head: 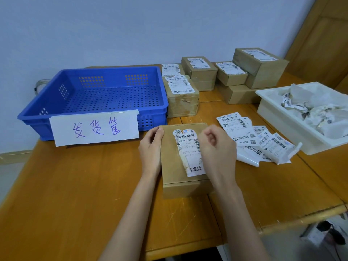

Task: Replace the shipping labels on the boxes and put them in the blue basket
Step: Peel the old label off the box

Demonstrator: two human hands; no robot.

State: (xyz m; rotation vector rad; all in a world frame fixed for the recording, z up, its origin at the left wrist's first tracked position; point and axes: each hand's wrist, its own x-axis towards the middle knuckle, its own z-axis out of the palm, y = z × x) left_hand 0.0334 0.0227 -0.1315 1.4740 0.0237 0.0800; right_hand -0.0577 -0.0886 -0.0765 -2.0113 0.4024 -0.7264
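Note:
A flat brown cardboard box [170, 166] lies on the wooden table in front of me, with a torn, wrinkled shipping label [188, 151] stuck on its top. My left hand [151, 147] holds the box's left edge, thumb on top. My right hand [216, 147] sits over the label's right edge with fingers curled; the label edge seems pinched under them. The blue perforated basket [90, 117] stands to the back left, with a handwritten paper sign on its front. Fresh labels [250, 136] lie spread to the right of the box.
Several labelled cardboard boxes [199, 72] are stacked at the back of the table, one [181, 100] right beside the basket. A white tray [278, 117] of crumpled old labels stands at the right. The table edge runs close on the right front.

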